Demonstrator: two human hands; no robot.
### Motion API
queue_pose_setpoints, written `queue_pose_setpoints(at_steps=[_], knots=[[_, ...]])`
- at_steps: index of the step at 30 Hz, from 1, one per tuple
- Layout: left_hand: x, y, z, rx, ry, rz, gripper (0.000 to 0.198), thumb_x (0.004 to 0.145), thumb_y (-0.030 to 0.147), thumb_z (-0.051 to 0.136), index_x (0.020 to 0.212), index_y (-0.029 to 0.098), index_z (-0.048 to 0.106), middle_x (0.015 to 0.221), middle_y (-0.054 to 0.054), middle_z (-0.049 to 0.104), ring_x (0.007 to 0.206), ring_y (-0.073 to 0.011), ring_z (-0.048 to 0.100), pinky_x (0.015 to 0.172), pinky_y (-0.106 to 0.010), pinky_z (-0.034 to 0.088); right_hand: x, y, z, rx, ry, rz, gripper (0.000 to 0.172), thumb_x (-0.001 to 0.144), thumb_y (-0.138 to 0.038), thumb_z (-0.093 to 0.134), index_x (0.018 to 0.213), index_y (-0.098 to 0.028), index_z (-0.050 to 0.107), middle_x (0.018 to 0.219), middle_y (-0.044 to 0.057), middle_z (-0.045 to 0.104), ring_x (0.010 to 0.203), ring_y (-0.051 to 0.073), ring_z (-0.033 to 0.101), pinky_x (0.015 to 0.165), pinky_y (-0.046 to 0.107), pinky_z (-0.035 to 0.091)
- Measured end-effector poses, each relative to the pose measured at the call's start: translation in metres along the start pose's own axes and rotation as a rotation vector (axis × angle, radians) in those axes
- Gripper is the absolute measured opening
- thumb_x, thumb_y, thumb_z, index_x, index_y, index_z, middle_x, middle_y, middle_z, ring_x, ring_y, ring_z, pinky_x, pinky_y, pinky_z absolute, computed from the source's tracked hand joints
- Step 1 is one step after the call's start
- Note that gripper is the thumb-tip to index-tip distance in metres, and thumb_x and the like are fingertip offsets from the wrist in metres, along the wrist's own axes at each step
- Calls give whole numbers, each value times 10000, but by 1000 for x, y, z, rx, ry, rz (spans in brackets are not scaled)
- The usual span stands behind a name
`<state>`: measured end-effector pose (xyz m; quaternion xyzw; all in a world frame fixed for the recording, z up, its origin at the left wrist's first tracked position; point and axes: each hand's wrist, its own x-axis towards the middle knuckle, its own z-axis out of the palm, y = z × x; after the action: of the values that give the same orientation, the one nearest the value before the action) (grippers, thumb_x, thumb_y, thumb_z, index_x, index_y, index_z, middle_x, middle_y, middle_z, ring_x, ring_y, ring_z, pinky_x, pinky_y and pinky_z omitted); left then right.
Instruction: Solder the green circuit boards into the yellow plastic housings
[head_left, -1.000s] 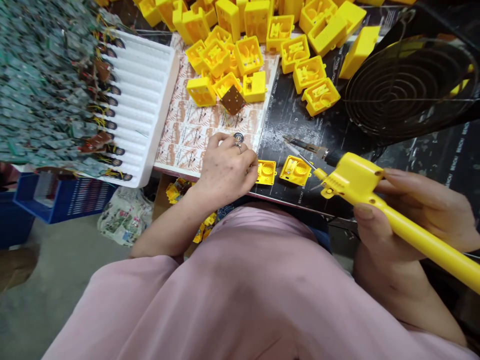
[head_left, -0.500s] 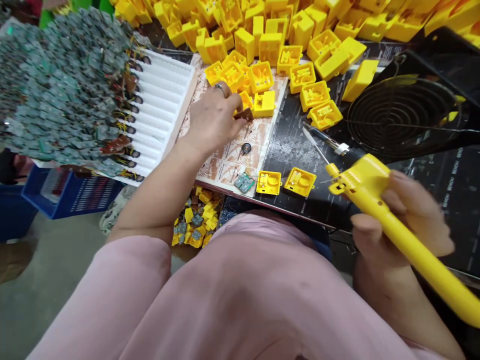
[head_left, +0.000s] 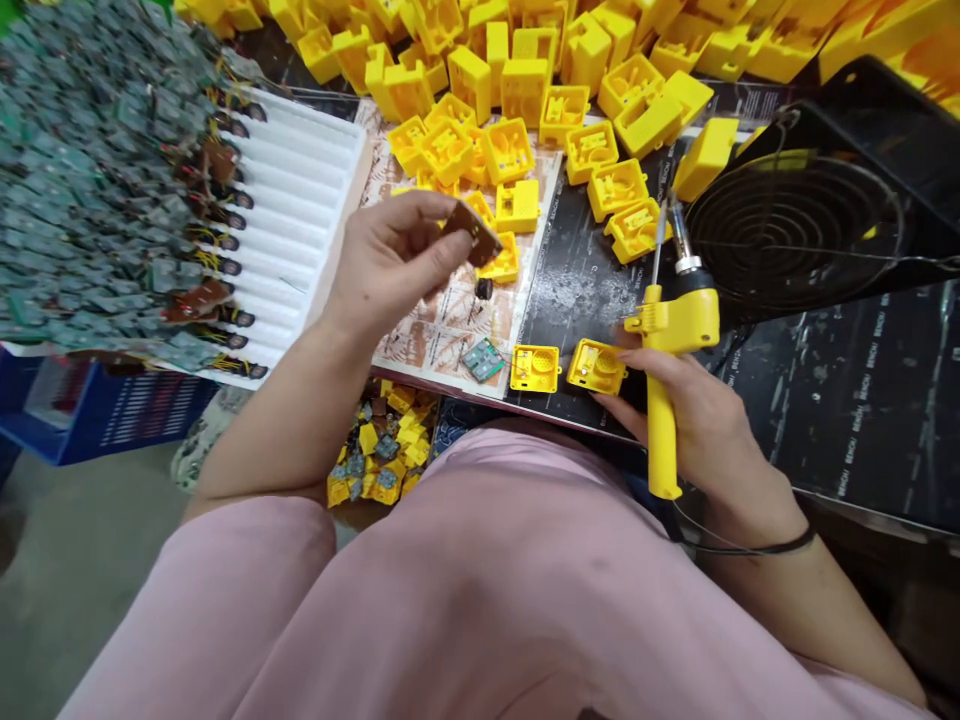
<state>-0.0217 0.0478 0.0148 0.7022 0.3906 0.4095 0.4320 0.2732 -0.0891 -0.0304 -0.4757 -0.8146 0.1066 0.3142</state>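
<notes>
Between thumb and fingers my left hand (head_left: 405, 255) pinches a brown circuit board (head_left: 472, 233), held above the patterned sheet. A small black round part (head_left: 484, 289) is just below the board. My right hand (head_left: 686, 410) holds a yellow soldering gun (head_left: 679, 320) with its tip pointing up and away; its thumb and fingers also reach the edge of an open yellow case (head_left: 598, 366). Left of that case sits a second open yellow case (head_left: 535, 369), with a green circuit board (head_left: 482, 360) beside it.
Yellow cases (head_left: 525, 85) are heaped along the back. At the left, a white ridged tray (head_left: 292, 210) bears a pile of circuit boards (head_left: 97, 200). A black fan (head_left: 780, 220) stands at the right. Below the table's left edge are a blue crate (head_left: 112, 410) and more yellow parts (head_left: 386, 440).
My left hand has lifted the brown board and turned it flatter. My right hand has moved left to the right-hand open case, and the soldering gun has swung more upright.
</notes>
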Motion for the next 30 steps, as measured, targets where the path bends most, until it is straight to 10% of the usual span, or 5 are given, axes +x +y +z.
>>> queue_pose_setpoints(at_steps=[7,14,18,25,30], knots=[[-41,22,-4,-96,-601,-358,422,789,602,698,842,187,646,747,-31,683,589,-121,622,531,-244,485,12,-9,16,61,11,-39,611,847,-223,733,1387,-252,450,1169,84,695,1000,250,702,828,362,593],[-64,22,9,640,-435,-140,398,893,386,564,1242,198,599,946,-30,716,809,-161,658,737,-279,497,24,-15,15,47,75,-57,679,777,-312,816,1360,-236,476,1230,125,687,1113,297,684,953,456,570],[-68,22,12,872,-383,121,332,949,399,517,1155,217,703,1118,-82,706,1012,-254,645,907,-412,484,18,-18,6,28,209,-49,600,752,-197,827,1283,-243,552,1149,88,733,1048,263,716,932,411,589],[-81,11,24,790,-129,34,428,907,434,597,1231,160,656,1169,-100,716,1093,-255,652,970,-414,485,12,-17,-3,-24,268,-84,485,726,-98,823,1159,-205,630,996,70,771,853,217,749,808,321,609],[-82,6,37,483,10,1,128,897,287,612,875,183,684,972,-37,758,974,-168,694,925,-318,515,10,-18,-3,-76,294,-110,425,717,-110,838,1087,-187,644,898,49,774,759,186,740,728,276,599]])
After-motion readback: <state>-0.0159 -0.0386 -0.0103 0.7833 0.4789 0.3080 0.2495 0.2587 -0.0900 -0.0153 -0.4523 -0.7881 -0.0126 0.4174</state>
